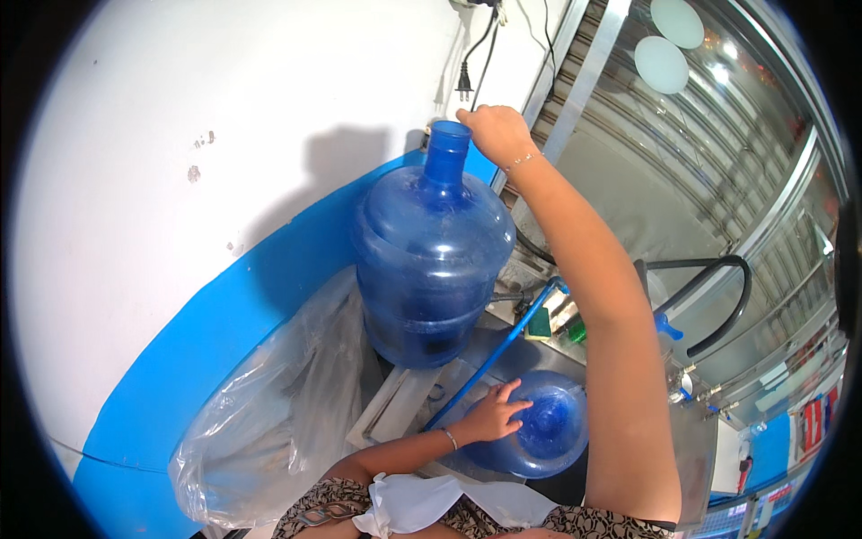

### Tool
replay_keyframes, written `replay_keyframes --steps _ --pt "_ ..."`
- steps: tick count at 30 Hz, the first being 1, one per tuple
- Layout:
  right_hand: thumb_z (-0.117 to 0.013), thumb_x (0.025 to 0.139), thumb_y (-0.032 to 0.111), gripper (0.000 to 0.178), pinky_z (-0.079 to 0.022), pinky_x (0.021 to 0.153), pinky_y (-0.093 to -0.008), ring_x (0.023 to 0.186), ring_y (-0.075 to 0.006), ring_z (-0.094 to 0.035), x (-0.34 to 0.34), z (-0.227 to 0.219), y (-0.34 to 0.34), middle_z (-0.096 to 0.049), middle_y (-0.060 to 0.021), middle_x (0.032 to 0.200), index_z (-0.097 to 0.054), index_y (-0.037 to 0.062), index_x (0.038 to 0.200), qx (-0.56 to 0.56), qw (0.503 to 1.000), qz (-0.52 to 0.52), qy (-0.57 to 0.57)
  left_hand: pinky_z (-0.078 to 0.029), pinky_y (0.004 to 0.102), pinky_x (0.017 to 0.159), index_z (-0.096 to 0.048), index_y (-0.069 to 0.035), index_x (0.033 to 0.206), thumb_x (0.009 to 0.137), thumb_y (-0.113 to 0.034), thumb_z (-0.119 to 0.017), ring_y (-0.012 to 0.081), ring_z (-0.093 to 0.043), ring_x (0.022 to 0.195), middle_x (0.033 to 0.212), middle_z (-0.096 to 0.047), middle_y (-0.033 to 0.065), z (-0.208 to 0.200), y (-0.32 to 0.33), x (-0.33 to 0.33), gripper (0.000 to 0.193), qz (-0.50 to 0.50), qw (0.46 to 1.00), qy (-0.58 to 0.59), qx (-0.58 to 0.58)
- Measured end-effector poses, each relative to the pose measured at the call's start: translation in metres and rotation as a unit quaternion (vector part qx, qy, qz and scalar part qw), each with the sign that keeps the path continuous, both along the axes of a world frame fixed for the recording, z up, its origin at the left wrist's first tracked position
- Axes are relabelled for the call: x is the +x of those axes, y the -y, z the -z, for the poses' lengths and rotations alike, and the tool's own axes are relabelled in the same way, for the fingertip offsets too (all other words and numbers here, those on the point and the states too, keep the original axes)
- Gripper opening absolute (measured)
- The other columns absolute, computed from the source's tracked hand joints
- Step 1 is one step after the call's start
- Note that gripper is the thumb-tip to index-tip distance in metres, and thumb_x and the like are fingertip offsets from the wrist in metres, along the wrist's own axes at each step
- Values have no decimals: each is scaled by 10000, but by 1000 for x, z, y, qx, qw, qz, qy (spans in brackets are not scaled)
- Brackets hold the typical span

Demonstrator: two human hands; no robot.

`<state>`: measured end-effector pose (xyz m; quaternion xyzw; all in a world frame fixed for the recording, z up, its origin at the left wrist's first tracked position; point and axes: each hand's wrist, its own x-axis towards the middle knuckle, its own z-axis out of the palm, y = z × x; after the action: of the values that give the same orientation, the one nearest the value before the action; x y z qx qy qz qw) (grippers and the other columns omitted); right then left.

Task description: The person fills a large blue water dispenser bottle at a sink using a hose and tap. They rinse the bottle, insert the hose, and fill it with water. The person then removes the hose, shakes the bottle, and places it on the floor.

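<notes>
A large translucent blue water jug (435, 260) stands upright in the middle, its open neck pointing up. Just beside its mouth is my right hand (499, 135), fingers curled closed near a dark cord by the wall; what they hold, if anything, is hidden. A black two-pin plug (463, 83) hangs loose above that hand. Lower down, my left hand (496, 415) lies with fingers spread against a second blue jug (558, 440), whose round ringed end faces up. Between the two jugs slants a thin blue rod (494, 355).
A crumpled clear plastic sheet (269, 404) lies at the lower left against the white and blue wall. A green and yellow sponge (539, 324) sits on the metal counter. On the right are a black hose (747, 296), small taps (705, 393) and a framed glass panel.
</notes>
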<state>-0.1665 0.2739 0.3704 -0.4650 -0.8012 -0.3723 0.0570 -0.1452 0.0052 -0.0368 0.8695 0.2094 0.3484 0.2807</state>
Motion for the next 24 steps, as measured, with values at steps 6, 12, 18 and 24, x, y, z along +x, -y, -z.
replay_keyframes --steps 6,12,18,24 --pt "-659 856 185 79 -549 586 -391 719 -276 -678 5 -33 13 -643 -70 803 -692 114 846 140 969 -197 -41 -296 504 1146 -416 -124 1487 895 -315 -673 399 -348 1384 1580 -241 180 6 -14 -6 673 126 990 10 -64" --pt "-747 837 336 251 -519 612 -397 689 -290 -643 -22 -139 -3 -637 -93 849 -760 96 911 392 883 -233 -106 -304 504 1146 -371 -129 1504 905 -345 -669 393 -325 1391 1574 -231 164 4 -18 -3 703 143 988 12 -59" --pt "-632 858 219 255 -462 829 -473 900 -328 -614 -32 -179 -60 -641 -170 897 -715 13 732 405 910 -9 -88 -342 515 1129 -369 -149 1504 888 -324 -693 424 -361 1323 1584 -214 129 7 -13 -5 717 155 986 12 -58" --pt "-668 814 262 231 -450 800 -455 907 -319 -613 -27 -185 -86 -638 -147 884 -731 45 761 416 909 16 -12 -341 518 1127 -362 -177 1507 877 -328 -705 415 -348 1329 1582 -214 122 11 -11 -8 732 176 981 7 -81"
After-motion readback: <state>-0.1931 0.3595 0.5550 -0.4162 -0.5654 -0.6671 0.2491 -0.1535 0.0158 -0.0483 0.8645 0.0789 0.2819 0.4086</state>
